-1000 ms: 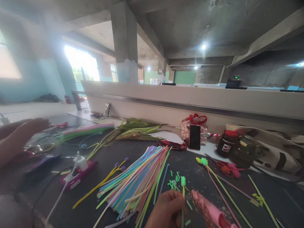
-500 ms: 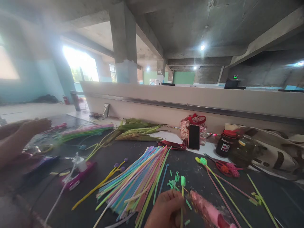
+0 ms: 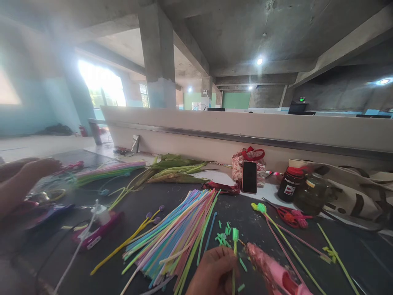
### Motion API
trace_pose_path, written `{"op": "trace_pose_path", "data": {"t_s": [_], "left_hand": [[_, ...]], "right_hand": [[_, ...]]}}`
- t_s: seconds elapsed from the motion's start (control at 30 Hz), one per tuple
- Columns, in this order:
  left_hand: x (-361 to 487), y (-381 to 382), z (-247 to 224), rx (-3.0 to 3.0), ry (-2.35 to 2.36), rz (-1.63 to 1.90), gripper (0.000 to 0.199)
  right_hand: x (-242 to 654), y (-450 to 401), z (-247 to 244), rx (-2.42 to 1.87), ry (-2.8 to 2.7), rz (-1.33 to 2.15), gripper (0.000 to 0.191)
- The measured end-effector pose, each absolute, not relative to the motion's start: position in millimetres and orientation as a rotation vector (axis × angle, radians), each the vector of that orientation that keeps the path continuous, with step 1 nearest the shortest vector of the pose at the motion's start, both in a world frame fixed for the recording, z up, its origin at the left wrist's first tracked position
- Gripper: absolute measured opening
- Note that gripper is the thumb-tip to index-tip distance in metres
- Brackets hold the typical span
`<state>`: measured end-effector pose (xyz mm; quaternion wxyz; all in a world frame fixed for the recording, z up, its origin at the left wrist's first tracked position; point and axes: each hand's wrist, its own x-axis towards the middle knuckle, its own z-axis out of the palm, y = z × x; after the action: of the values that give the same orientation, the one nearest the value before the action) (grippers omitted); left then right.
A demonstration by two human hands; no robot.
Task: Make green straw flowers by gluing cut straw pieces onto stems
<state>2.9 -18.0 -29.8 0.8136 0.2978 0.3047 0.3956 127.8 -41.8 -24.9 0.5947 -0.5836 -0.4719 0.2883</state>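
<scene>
My left hand (image 3: pixel 213 270) is at the bottom centre, fingers pinched on a thin green stem (image 3: pixel 234 262). A small bundle of short green pieces (image 3: pixel 235 234) tops the stem. Just right of it, a pink object (image 3: pixel 265 262) with a narrow tip points toward the stem; whatever holds it, if anything, is out of frame. My right hand does not show. Short cut green pieces (image 3: pixel 222 239) lie scattered on the dark table beyond my fingers. Left of my hand spreads a large bundle of multicoloured pastel fuzzy stems (image 3: pixel 176 239).
Another person's hand (image 3: pixel 46 168) reaches in from the left. Around lie yellow stems with purple balls (image 3: pixel 132 237), a magenta item (image 3: pixel 101 227), green leaves (image 3: pixel 175 168), a phone (image 3: pixel 249 177), a red-lidded jar (image 3: pixel 290 184), scissors (image 3: pixel 285 215) and a green-headed stem (image 3: pixel 260 208).
The view has shifted slightly, so most things sit a little further left. The pink object's tip is slightly further from the stem. My left hand keeps its pinch.
</scene>
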Motion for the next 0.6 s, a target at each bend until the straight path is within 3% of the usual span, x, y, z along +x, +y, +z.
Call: {"op": "trace_pose_path", "data": {"t_s": [0.27,0.5,0.6], "left_hand": [[1,-12,-36,0.690,0.639,0.803,0.032],[1,-11,-41,0.693,0.668,0.823,0.032],[1,-8,-47,0.701,0.650,0.816,0.033]], "right_hand": [[131,-43,-33,-1.365,-1.096,0.657,0.025],[130,-47,-33,-1.370,-1.104,0.645,0.031],[126,-50,-31,-1.357,-1.117,0.643,0.023]]}}
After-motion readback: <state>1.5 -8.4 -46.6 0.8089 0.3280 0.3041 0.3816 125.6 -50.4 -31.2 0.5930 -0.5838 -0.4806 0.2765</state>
